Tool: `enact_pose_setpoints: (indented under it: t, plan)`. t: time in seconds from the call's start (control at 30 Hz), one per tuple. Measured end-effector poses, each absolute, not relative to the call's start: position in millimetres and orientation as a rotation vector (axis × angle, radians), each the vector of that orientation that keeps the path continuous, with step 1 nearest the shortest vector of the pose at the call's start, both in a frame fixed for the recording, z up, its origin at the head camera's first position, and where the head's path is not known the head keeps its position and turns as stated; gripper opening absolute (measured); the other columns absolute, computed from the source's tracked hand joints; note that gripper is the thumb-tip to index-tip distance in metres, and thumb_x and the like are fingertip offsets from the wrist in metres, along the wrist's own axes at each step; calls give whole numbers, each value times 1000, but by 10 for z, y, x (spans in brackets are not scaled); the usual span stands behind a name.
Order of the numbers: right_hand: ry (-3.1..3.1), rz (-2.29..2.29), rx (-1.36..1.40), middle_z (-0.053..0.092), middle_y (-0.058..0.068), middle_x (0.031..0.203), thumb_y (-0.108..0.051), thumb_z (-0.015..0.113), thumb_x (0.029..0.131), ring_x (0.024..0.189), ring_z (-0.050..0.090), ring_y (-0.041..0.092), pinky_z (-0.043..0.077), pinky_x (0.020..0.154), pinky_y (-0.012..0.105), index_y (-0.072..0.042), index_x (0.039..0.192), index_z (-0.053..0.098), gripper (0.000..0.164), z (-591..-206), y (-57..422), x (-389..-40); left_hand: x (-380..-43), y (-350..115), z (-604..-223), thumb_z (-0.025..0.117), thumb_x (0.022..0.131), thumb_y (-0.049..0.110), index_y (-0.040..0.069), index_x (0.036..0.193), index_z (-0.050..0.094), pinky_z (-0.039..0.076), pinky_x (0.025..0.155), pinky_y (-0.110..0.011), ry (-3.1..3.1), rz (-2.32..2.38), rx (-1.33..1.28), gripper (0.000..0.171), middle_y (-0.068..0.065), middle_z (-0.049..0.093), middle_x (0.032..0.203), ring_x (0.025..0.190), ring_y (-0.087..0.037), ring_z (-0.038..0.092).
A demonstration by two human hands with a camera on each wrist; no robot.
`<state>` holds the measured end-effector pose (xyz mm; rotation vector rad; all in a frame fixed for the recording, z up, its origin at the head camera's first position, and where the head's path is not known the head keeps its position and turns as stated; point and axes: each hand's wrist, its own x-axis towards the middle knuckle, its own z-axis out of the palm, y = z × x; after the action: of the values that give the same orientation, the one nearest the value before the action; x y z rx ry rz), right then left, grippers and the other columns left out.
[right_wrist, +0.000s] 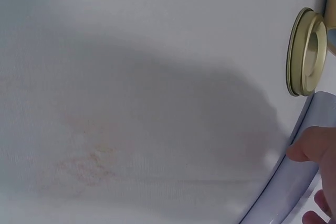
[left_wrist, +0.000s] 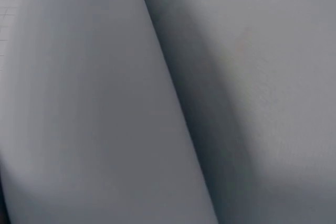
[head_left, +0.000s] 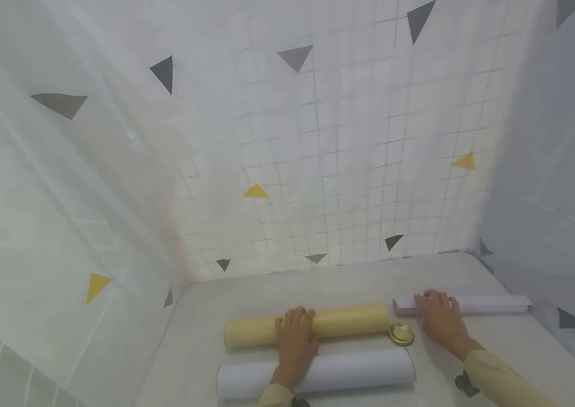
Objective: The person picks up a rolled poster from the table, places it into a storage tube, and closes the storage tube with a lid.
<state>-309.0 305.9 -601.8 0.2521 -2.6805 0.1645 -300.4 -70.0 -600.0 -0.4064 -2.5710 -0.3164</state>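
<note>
In the head view, my left hand (head_left: 296,343) lies across the middle of a yellow roll (head_left: 350,320), fingers over its top and thumb at the near side. A thicker white roll (head_left: 363,370) lies in front of it, under my left wrist; this white roll (left_wrist: 94,98) fills much of the left wrist view. Farther right, my right hand (head_left: 442,321) grips the left part of a thin white paper roll (head_left: 493,304). The right wrist view shows my thumb on the near side of this thin roll (right_wrist: 283,192) and fingertips on its other side.
A round gold-coloured metal lid (head_left: 401,333) lies on the white surface (head_left: 287,282) between the yellow roll and my right hand. Pale walls with grey and yellow triangles enclose the surface; the back wall (head_left: 328,169) carries grid lines.
</note>
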Motion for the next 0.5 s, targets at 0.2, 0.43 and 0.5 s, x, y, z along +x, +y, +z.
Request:
enact_pose_setpoints:
  t: [0.2,0.43,0.5]
  plan:
    - [-2680,143,244,58,31,132,-1,78,69,120,55,51,40,102,74,6,119,57,55,-6032,3061,-3096,-2974,-679,-5973,89,69,24,22,127,61,41,108,-66,-2582,-344,-403,65,0,66,131,130,-29,59]
    - [-2709,176,194,64,30,126,0,67,85,115,59,51,38,100,77,8,129,55,46,-6095,3058,-3091,-2970,-675,-5968,90,72,28,24,138,57,39,112,-69,-2663,-322,-366,74,2,67,131,127,-24,59]
    - [-2698,163,202,64,29,124,-1,66,86,114,58,51,39,99,77,6,129,57,45,-6125,3058,-3106,-2966,-681,-5962,89,73,31,23,142,55,38,112,-69,-2677,-299,-363,77,0,66,132,127,-24,59]
